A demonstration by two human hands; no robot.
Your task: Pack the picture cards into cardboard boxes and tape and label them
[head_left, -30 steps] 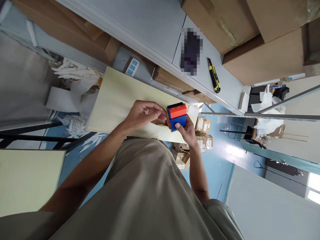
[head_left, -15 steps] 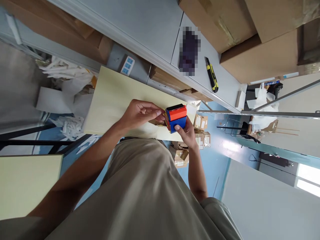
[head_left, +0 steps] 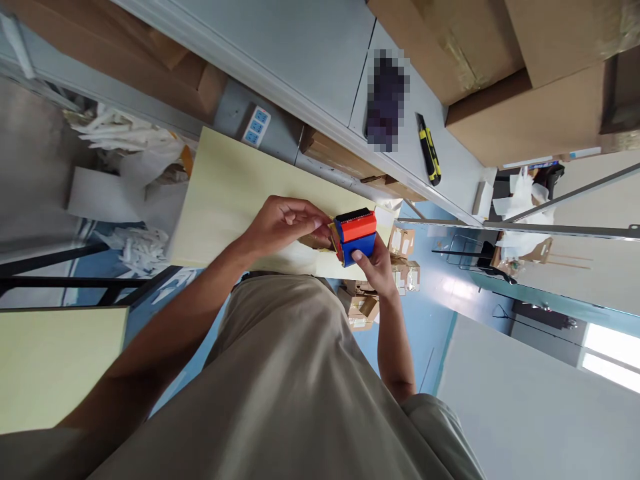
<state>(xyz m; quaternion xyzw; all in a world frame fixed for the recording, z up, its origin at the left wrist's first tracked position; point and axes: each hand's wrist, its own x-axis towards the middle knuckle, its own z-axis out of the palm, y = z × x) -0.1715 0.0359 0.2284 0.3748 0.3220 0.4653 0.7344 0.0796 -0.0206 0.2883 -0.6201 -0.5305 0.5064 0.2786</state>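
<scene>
A red and blue tape dispenser point(head_left: 359, 248) with a black toothed edge is held above the pale yellow tabletop point(head_left: 240, 177). My right hand point(head_left: 381, 270) grips it from the right, the thumb lying across its blue face. From the left, my left hand point(head_left: 285, 227) reaches to the dispenser's yellowish side, thumb and forefinger pinched together there. Whatever lies between those fingertips is too small to make out. The right fingers are mostly hidden behind the dispenser.
On the grey shelf point(head_left: 300, 60) ahead lie a yellow and black box cutter point(head_left: 429, 150) and a pixelated dark object point(head_left: 387, 100). Large cardboard boxes point(head_left: 525, 127) stand at the right. A power strip point(head_left: 257, 127) sits beyond the tabletop. Small cartons point(head_left: 360, 307) are on the floor.
The view has shifted slightly. Both hands stay at the dispenser, which tilts a little more; the left fingertips remain at its yellowish side.
</scene>
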